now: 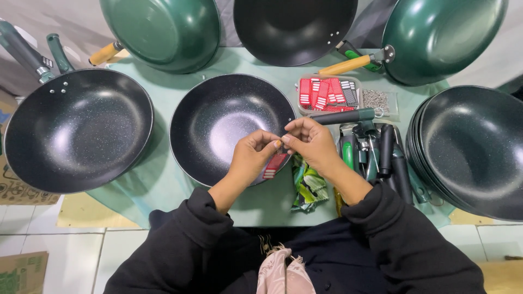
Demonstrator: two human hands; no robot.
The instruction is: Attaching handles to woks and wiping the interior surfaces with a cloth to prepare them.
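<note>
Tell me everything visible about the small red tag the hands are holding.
The red tag is a small flat rectangular label, red with white markings and a dark lower end, seemingly card or plastic film. It hangs slightly tilted below the fingertips of the left hand and right hand, which pinch its top end together. It sits over the near rim of the middle black wok. Similar tags fill the clear tray behind.

sleeves: black, long, loose | hands: bare | lap: dark garment, pinkish cloth
</note>
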